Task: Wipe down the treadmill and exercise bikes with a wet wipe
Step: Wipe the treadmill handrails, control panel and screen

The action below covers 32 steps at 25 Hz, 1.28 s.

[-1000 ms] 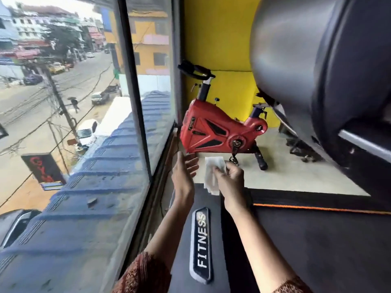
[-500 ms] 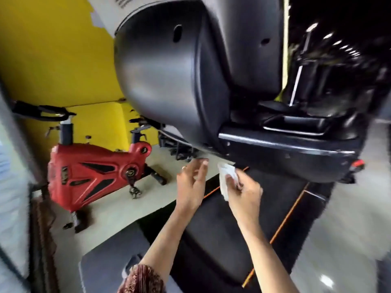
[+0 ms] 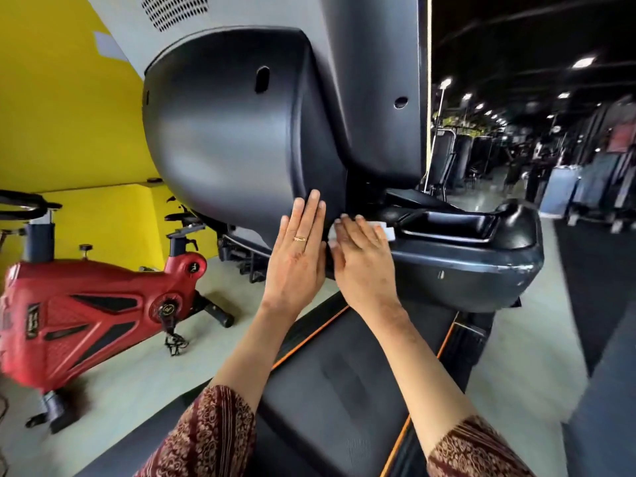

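Right hand (image 3: 364, 259) lies flat, fingers extended, pressing the wet wipe (image 3: 387, 232) against the treadmill (image 3: 464, 270) where the console housing (image 3: 234, 132) meets the tray (image 3: 447, 228); white edges of the wipe show on either side of the fingers. Left hand (image 3: 296, 256) is spread flat and empty against the housing, bracing. Risks noted: the wipe is held by pressure alone, so a quick stroke could bunch it or drop it into the seam or tray recess. Moisture could run into the gap under the housing. The person appears to lean in over the belt (image 3: 344, 373); weight on the braced hand may unsettle footing. The red exercise bike (image 3: 86, 311), well apart at left, looks not yet attended to
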Each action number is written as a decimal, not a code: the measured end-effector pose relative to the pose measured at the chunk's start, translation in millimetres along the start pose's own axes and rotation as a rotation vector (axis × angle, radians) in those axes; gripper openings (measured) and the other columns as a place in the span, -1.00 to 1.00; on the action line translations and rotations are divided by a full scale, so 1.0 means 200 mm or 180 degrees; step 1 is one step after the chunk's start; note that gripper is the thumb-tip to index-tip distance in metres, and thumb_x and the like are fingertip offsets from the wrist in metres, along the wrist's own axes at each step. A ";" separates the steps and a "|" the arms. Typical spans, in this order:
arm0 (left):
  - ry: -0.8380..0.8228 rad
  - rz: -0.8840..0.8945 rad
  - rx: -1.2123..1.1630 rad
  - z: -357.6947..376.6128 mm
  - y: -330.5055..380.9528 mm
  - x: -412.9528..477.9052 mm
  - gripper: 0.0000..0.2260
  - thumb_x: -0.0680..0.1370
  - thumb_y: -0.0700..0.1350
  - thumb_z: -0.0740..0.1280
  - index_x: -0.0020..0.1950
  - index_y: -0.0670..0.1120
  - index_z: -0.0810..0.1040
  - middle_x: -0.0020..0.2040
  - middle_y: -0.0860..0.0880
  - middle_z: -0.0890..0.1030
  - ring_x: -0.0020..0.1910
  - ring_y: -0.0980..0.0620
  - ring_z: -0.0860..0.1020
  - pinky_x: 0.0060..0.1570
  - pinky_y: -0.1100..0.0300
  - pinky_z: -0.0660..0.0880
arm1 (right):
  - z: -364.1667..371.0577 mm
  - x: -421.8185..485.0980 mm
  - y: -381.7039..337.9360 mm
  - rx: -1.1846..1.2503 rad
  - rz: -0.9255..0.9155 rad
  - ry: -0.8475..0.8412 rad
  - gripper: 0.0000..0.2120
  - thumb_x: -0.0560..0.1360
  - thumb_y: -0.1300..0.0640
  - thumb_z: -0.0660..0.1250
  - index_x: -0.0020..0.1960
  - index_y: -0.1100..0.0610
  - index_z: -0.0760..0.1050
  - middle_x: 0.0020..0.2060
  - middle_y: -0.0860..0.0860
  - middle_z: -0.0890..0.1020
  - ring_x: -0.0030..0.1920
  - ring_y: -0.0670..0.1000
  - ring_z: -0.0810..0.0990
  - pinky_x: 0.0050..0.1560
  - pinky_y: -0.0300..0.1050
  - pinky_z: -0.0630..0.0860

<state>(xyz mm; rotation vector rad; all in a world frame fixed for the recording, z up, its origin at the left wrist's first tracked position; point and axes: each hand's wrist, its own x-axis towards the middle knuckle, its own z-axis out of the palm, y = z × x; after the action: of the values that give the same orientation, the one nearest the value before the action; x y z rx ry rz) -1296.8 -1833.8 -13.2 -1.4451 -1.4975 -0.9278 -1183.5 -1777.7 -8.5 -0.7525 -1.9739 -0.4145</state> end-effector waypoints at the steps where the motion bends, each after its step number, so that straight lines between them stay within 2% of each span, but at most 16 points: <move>1: 0.0038 0.0047 0.0090 0.02 -0.01 0.00 -0.50 0.56 -0.20 0.15 0.50 -0.23 0.15 0.52 -0.12 0.14 0.53 0.04 -0.16 0.47 0.13 -0.12 | 0.01 -0.01 0.00 0.0088 -0.0189 0.0105 -0.61 0.58 0.07 0.09 0.22 0.23 0.55 0.21 0.10 0.59 0.29 0.13 0.49 0.36 0.06 0.26; 3: 0.0147 0.0087 0.0148 0.04 -0.02 -0.01 -0.52 0.57 -0.19 0.15 0.49 -0.22 0.18 0.51 -0.11 0.18 0.54 0.03 -0.10 0.47 0.12 -0.08 | -0.01 -0.08 0.09 -0.0005 -0.0484 0.0365 -0.68 0.57 0.11 0.15 0.17 0.20 0.59 0.17 0.04 0.62 0.29 0.09 0.51 0.36 0.10 0.27; 4: 0.0193 0.0089 0.0132 0.04 -0.02 -0.01 -0.52 0.57 -0.20 0.17 0.48 -0.23 0.20 0.51 -0.12 0.20 0.53 0.00 -0.05 0.46 0.11 -0.04 | -0.04 -0.12 0.14 -0.0139 -0.0409 0.0513 -0.71 0.56 0.13 0.18 0.14 0.19 0.61 0.16 0.03 0.63 0.28 0.09 0.51 0.36 0.13 0.26; 8: 0.0273 0.0044 -0.0043 0.05 -0.02 -0.01 -0.52 0.55 -0.23 0.18 0.47 -0.24 0.22 0.50 -0.12 0.22 0.52 -0.02 -0.01 0.45 0.11 -0.03 | -0.02 -0.06 0.12 -0.0387 0.0385 0.0875 -0.74 0.53 0.15 0.21 0.09 0.18 0.62 0.09 0.04 0.65 0.21 0.17 0.56 0.33 0.17 0.24; 11: 0.0357 0.0028 -0.0103 0.05 -0.03 0.00 -0.55 0.57 -0.19 0.13 0.47 -0.23 0.23 0.49 -0.11 0.23 0.53 0.07 -0.09 0.48 0.15 -0.07 | 0.11 -0.02 -0.04 -0.0113 -0.0089 0.0895 -0.75 0.54 0.19 0.21 0.09 0.21 0.61 0.10 0.06 0.64 0.19 0.18 0.56 0.31 0.15 0.29; 14: 0.0355 0.0095 -0.0047 0.04 -0.04 -0.02 -0.53 0.56 -0.21 0.19 0.48 -0.21 0.24 0.50 -0.06 0.18 0.54 0.05 -0.04 0.48 0.16 -0.06 | 0.10 -0.18 0.14 -0.0594 -0.0503 0.1196 -0.79 0.54 0.27 0.28 0.14 0.20 0.60 0.19 0.05 0.61 0.29 0.15 0.49 0.34 0.19 0.30; 16: 0.0349 0.0136 0.0027 0.04 -0.05 -0.02 -0.52 0.56 -0.22 0.21 0.48 -0.21 0.23 0.50 -0.06 0.17 0.52 0.00 0.02 0.48 0.14 -0.04 | 0.01 -0.29 0.30 -0.0769 0.0006 0.1551 -0.79 0.56 0.25 0.26 0.13 0.23 0.60 0.19 0.08 0.60 0.31 0.18 0.45 0.34 0.26 0.27; 18: 0.0336 0.0117 0.0045 0.05 -0.04 -0.02 -0.51 0.56 -0.23 0.21 0.48 -0.22 0.23 0.50 -0.07 0.17 0.51 -0.02 0.03 0.48 0.13 -0.03 | -0.04 -0.31 0.34 -0.0593 0.0659 0.1794 -0.78 0.57 0.26 0.23 0.13 0.26 0.60 0.19 0.13 0.59 0.34 0.24 0.40 0.35 0.35 0.21; 19: 0.0323 0.0086 0.0012 0.05 -0.03 -0.02 -0.51 0.55 -0.24 0.21 0.48 -0.23 0.22 0.51 -0.07 0.17 0.51 -0.03 0.03 0.48 0.13 -0.04 | -0.01 -0.28 0.30 -0.0504 0.0704 0.1787 -0.78 0.57 0.28 0.21 0.10 0.25 0.60 0.18 0.14 0.59 0.34 0.26 0.40 0.34 0.36 0.19; 20: 0.0312 0.0042 -0.0048 0.05 -0.02 -0.02 -0.51 0.55 -0.25 0.20 0.48 -0.23 0.23 0.51 -0.08 0.18 0.51 -0.04 0.03 0.48 0.13 -0.05 | 0.04 -0.24 0.23 -0.0412 0.0480 0.1630 -0.78 0.56 0.28 0.20 0.08 0.24 0.60 0.17 0.14 0.60 0.33 0.27 0.41 0.33 0.35 0.20; 23: 0.0321 -0.0005 -0.0164 0.04 -0.02 -0.01 -0.54 0.58 -0.22 0.14 0.47 -0.24 0.22 0.50 -0.08 0.17 0.54 0.03 -0.07 0.49 0.15 -0.10 | 0.16 -0.14 0.03 -0.0293 -0.0743 0.1022 -0.76 0.54 0.26 0.24 0.15 0.22 0.60 0.18 0.09 0.60 0.30 0.21 0.47 0.37 0.21 0.27; 24: 0.0307 0.0005 -0.0145 0.03 -0.02 -0.01 -0.54 0.57 -0.22 0.14 0.48 -0.24 0.22 0.51 -0.08 0.16 0.54 0.05 -0.09 0.48 0.15 -0.11 | 0.14 -0.13 0.06 -0.0408 -0.0853 0.0949 -0.75 0.54 0.27 0.24 0.17 0.23 0.58 0.18 0.09 0.60 0.28 0.20 0.49 0.35 0.20 0.29; 26: 0.0268 -0.0017 -0.0084 0.01 -0.01 -0.01 -0.50 0.52 -0.25 0.18 0.47 -0.25 0.25 0.51 -0.10 0.18 0.53 -0.02 -0.03 0.47 0.12 -0.10 | 0.02 -0.17 0.25 -0.0718 -0.0358 0.1059 -0.74 0.58 0.26 0.16 0.19 0.26 0.54 0.14 0.13 0.58 0.25 0.21 0.49 0.25 0.23 0.35; 29: 0.0257 0.0031 -0.0117 0.03 0.06 -0.01 -0.54 0.50 -0.22 0.18 0.41 -0.27 0.35 0.47 -0.19 0.27 0.48 -0.12 0.10 0.47 0.08 -0.07 | -0.21 -0.22 0.53 -0.0461 0.0958 0.1583 -0.73 0.59 0.24 0.09 0.05 0.27 0.56 0.07 0.14 0.61 0.16 0.24 0.52 0.16 0.24 0.39; 30: 0.0221 0.0137 -0.0215 0.06 0.11 -0.01 -0.56 0.52 -0.20 0.17 0.40 -0.27 0.38 0.46 -0.19 0.31 0.48 -0.13 0.13 0.47 0.08 -0.07 | -0.23 -0.20 0.53 -0.0376 0.1058 0.1666 -0.77 0.56 0.28 0.13 0.00 0.26 0.57 0.03 0.13 0.63 0.11 0.25 0.54 0.12 0.23 0.41; 32: 0.0087 0.0278 -0.0593 0.14 0.20 0.02 -0.59 0.56 -0.17 0.14 0.38 -0.27 0.41 0.43 -0.20 0.35 0.47 -0.13 0.17 0.47 0.07 -0.04 | -0.16 -0.14 0.39 -0.0249 0.0660 0.1401 -0.79 0.52 0.27 0.18 0.00 0.24 0.59 0.04 0.13 0.63 0.12 0.24 0.54 0.15 0.22 0.40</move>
<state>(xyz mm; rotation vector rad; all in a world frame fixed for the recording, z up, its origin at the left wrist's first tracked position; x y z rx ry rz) -1259.6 -1805.3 -22.1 -1.6108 -1.3454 -1.0514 -1100.8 -1746.0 -18.3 -0.8268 -1.4619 -0.4877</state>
